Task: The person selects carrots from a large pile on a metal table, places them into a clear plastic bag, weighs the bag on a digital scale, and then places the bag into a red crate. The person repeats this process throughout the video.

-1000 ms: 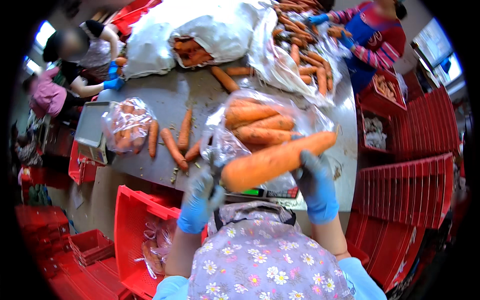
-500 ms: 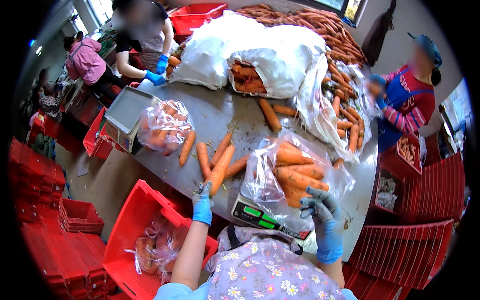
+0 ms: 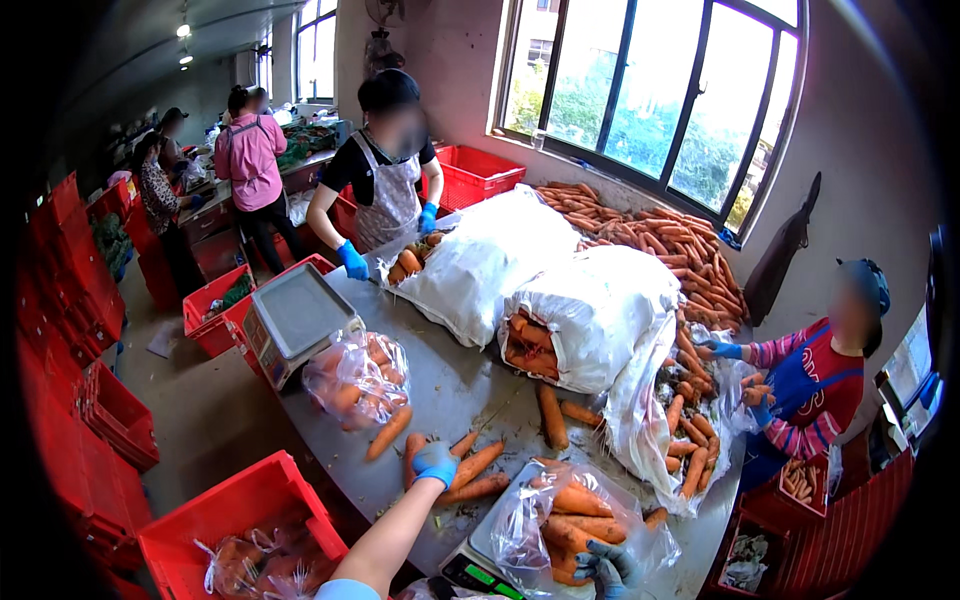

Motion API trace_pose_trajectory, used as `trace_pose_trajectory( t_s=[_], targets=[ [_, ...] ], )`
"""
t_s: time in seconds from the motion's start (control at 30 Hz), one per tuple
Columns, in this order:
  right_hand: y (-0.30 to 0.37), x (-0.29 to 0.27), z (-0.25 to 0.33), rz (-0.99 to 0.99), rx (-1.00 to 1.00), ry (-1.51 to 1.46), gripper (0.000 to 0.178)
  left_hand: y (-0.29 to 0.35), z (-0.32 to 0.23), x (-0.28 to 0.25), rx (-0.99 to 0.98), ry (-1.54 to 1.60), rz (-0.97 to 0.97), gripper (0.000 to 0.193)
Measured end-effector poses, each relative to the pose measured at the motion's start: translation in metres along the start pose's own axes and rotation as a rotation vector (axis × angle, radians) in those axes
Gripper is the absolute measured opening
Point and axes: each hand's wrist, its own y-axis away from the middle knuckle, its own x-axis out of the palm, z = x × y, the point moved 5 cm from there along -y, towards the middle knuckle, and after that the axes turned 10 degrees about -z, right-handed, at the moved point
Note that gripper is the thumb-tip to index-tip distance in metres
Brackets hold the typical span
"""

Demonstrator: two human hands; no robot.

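Note:
My left hand (image 3: 436, 462), in a blue glove, reaches down among loose carrots (image 3: 474, 487) on the metal table. Its fingers are bent under and mostly hidden, so whether it grips one I cannot tell. My right hand (image 3: 608, 568), in a soiled blue-grey glove, is at the near edge of a clear plastic bag (image 3: 508, 520), its fingers bent against the film and seemingly pinching it. Large carrots (image 3: 590, 528) lie inside that bag. The bag sits on a scale (image 3: 472, 572) with a lit green display, partly cut off by the lower rim.
A filled carrot bag (image 3: 362, 380) lies beside another scale (image 3: 298, 305). White sacks (image 3: 600, 300) and a carrot heap (image 3: 670, 245) cover the far side. A red crate (image 3: 235, 500) with bagged carrots stands at left. Co-workers (image 3: 385, 190) stand at the far side and right (image 3: 820, 370).
The view has tilted up, showing the window and more of the room. My left hand, which held a large carrot, is now down over the loose carrots. My right hand stays by the bag.

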Motion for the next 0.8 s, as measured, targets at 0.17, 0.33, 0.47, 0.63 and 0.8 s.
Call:
trace_pose_trajectory(
  t_s=[0.17,0.33,0.47,0.63,0.8],
  targets=[
    [0.003,0.009,0.016,0.004,-0.037,0.039,0.021,-0.016,-0.006,0.015,-0.024,-0.107,0.120,0.030],
    [0.004,0.014,0.018,0.005,-0.021,0.012,0.020,-0.024,0.013,0.034,0.013,-0.061,0.109,0.039],
    [0.004,0.010,0.020,-0.008,-0.050,-0.009,0.019,-0.001,-0.016,-0.032,0.047,0.045,-0.164,0.033],
    [0.005,0.010,0.008,0.072,-0.021,-0.049,0.021,0.010,-0.004,-0.098,-0.093,0.598,-0.246,0.035],
    [0.018,0.030,0.018,0.189,-0.030,0.003,0.022,0.017,0.016,-0.104,-0.548,1.322,0.021,0.032]
  ],
)
